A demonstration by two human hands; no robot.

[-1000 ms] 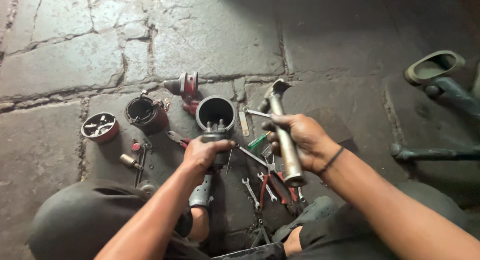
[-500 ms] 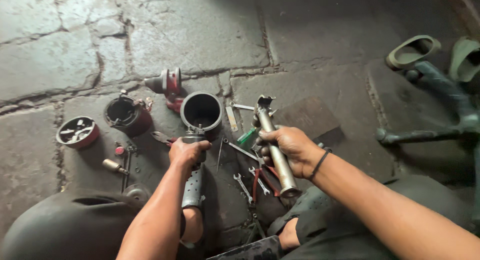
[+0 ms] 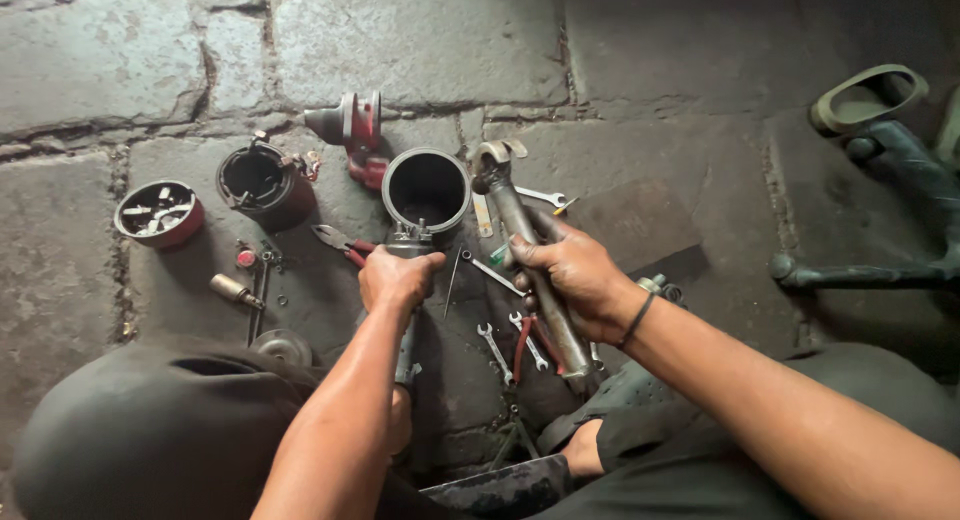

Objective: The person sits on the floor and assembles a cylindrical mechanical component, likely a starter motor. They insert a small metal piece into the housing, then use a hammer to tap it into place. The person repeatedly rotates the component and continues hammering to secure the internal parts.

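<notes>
Grey stone slabs make up the floor (image 3: 420,40) we sit on, cracked joints running across it. In the head view, our left hand (image 3: 398,280) is closed over the top of a dark cylinder part (image 3: 427,190), whose open round mouth faces up. Our right hand (image 3: 570,275) grips a long metal shaft (image 3: 515,215), tilted, its forked end just beside the cylinder's rim. Small spanners (image 3: 497,348) and red-handled pliers (image 3: 345,245) lie scattered under our arms. A red round tin (image 3: 158,215) and a black cup-shaped housing (image 3: 262,185) sit left. Bare stone opens beyond, toward the upper edge.
</notes>
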